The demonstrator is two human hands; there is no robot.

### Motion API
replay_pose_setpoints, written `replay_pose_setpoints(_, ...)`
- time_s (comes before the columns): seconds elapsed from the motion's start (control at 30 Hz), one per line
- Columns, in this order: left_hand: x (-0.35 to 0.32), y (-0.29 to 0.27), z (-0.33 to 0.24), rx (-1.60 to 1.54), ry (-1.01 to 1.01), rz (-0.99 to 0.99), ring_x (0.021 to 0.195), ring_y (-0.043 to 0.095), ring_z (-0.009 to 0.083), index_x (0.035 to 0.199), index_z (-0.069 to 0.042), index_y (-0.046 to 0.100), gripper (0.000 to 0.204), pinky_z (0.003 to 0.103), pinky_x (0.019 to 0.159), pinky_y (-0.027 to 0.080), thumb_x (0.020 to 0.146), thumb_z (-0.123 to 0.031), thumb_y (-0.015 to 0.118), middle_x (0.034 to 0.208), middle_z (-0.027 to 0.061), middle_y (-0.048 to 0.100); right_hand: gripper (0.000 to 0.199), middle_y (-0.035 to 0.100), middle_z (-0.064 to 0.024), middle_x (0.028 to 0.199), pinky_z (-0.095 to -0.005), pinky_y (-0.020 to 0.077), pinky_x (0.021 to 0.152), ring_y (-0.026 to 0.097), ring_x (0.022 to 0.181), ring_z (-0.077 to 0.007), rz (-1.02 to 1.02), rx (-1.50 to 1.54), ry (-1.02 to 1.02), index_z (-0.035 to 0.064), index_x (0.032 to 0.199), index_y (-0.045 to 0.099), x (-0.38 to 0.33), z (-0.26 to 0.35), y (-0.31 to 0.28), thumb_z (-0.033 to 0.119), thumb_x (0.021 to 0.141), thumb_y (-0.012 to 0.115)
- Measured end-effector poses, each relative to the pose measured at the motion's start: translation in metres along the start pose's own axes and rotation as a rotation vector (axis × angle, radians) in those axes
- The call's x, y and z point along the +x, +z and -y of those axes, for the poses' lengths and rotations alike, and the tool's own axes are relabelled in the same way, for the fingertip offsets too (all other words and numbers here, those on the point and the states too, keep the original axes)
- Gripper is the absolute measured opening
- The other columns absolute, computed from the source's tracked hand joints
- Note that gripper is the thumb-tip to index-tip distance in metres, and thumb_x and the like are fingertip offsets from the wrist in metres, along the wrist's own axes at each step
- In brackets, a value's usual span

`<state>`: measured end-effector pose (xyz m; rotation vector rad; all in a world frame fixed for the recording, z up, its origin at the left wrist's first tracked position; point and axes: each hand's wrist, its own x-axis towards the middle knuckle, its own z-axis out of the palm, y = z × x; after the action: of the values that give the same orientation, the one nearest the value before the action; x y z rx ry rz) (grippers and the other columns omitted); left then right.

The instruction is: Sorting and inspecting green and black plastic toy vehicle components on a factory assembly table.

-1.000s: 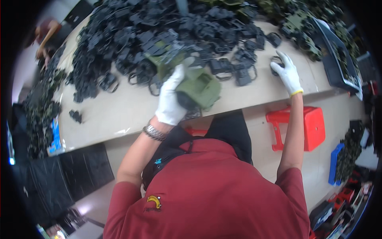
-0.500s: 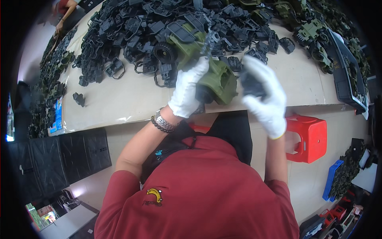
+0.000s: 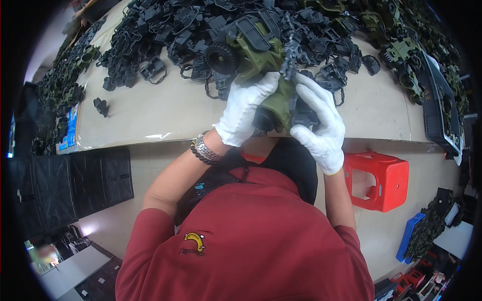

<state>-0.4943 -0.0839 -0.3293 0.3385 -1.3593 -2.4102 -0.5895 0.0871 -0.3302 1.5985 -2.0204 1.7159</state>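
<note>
Just above the table's near edge, my gloved left hand grips a green toy truck. Its black wheel shows at the upper left, and a dark grey frame piece sits on the body. A dark toy gun sticks up along the truck's right side. My gloved right hand is closed round a dark grey plastic part, held right against the truck's end. Whether the two are joined cannot be made out, as fingers hide part of the contact.
A large heap of dark grey plastic parts covers the far side of the table. One loose part lies at the left. More green toy trucks and a black tray are on the right. A red stool stands below.
My right hand has come left, bringing the dark part up to the truck. The truck in my left hand has shifted a little right and turned slightly.
</note>
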Motion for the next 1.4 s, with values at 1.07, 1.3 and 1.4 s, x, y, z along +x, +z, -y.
replay_pose_setpoints(1.07,-0.012,0.019,-0.025,-0.327,0.049,-0.131,0.115,0.062,0.0243,0.137,-0.005,0.053,0.052,0.042,0.101,0.049,0.102,-0.042,0.056,0.127,0.0117,0.063,0.085,0.044,-0.0278,0.148,-0.0516,0.0368,0.110,0.046,0.130,-0.0467,-0.044,-0.045,-0.270,0.0036,0.142,0.050,0.032,0.027,0.009,0.055,0.078,0.074)
replay_pose_setpoints(1.3,-0.039,0.014,-0.013,-0.709,-0.174,-0.042,0.117,0.058,0.0255,0.130,-0.009,0.058,0.055,0.041,0.102,0.046,0.101,-0.055,0.051,0.123,0.0087,0.062,0.074,0.059,-0.0209,0.124,-0.0471,0.0492,0.090,0.059,0.105,-0.0385,-0.327,-0.247,-0.426,0.0051,0.123,0.058,0.045,0.030,0.042,0.058,0.076,0.077)
replay_pose_setpoints(1.4,-0.040,0.039,-0.017,-0.619,-0.094,-0.271,0.116,0.058,0.0247,0.130,-0.009,0.057,0.055,0.041,0.099,0.046,0.100,-0.054,0.054,0.124,0.0082,0.062,0.061,0.063,-0.0120,0.116,-0.0436,0.0478,0.082,0.060,0.098,-0.0333,-0.327,-0.200,-0.442,0.0080,0.115,0.063,0.057,0.031,0.033,0.048,0.071,0.079)
